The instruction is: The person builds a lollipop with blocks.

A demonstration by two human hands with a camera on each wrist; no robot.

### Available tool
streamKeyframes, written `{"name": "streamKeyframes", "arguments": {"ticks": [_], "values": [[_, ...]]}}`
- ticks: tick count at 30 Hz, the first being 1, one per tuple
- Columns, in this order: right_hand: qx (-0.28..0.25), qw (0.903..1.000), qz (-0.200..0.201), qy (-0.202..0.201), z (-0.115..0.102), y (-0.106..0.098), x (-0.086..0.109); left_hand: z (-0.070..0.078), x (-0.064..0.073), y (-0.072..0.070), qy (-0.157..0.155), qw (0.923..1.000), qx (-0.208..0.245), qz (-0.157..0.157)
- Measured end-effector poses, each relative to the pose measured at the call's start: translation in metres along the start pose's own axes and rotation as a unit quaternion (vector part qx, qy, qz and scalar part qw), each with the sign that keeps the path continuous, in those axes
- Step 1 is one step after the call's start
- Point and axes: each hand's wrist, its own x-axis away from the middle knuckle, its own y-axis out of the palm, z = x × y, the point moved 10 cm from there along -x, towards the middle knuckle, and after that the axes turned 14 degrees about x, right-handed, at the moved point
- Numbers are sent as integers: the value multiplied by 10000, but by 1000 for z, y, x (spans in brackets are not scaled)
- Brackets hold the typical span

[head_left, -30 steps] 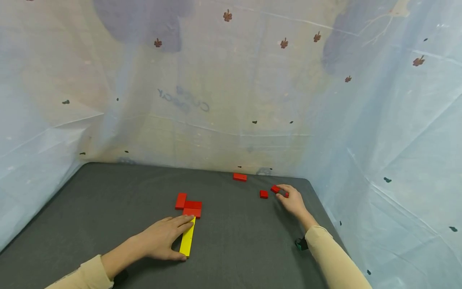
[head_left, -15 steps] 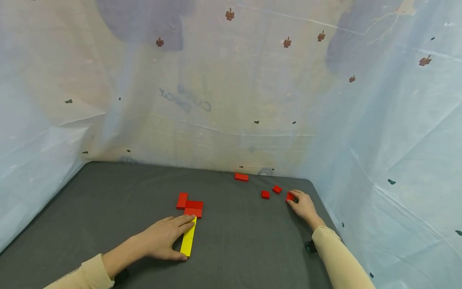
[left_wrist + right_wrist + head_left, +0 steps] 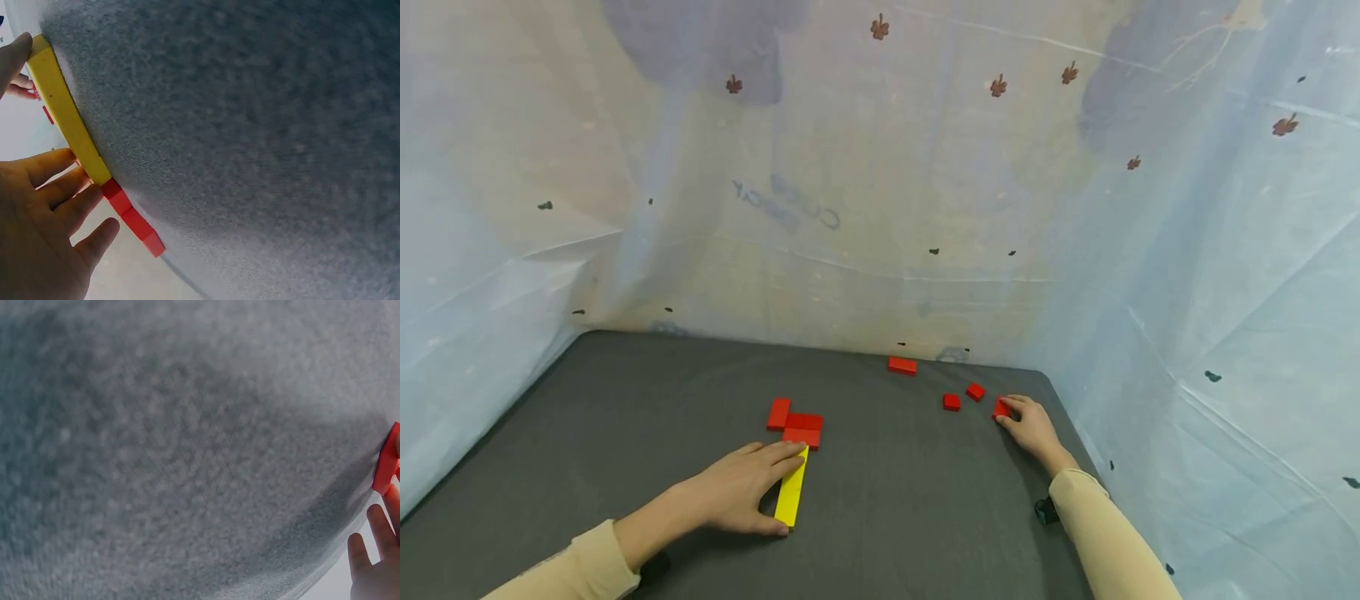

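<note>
In the head view, my left hand [image 3: 741,492] spans a long yellow block [image 3: 791,493]. The thumb touches its near end and the fingers lie along its far part, as the left wrist view also shows. A flat red block [image 3: 802,435], apparently two pieces side by side, sits against the yellow block's far end. Another red block [image 3: 778,413] stands at its upper left, touching it. On the right, my right hand [image 3: 1033,429] pinches a red block [image 3: 1001,408] between thumb and index finger on the table; the right wrist view shows this red block [image 3: 386,464] at its edge.
Two small red blocks, a square one [image 3: 951,402] and a turned one [image 3: 975,391], lie left of my right hand. A longer red block [image 3: 902,366] lies near the back edge of the dark cloth-covered table [image 3: 887,517]. Patterned sheeting [image 3: 850,167] hangs behind and beside the table.
A second ago my right hand was over the turned small block; it has moved right and now holds the rightmost red block. My left hand stays on the yellow block.
</note>
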Motion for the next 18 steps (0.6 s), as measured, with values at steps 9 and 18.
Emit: {"name": "streamKeyframes", "arguments": {"ticks": [9,18], "values": [[-305,9994,171,82,-7,-4,5,0,-2,0,37,10000,-2,45],[-978,9942,435,-72,-47,-17,6,-2,0,-6,-98,9999,29,124]]}}
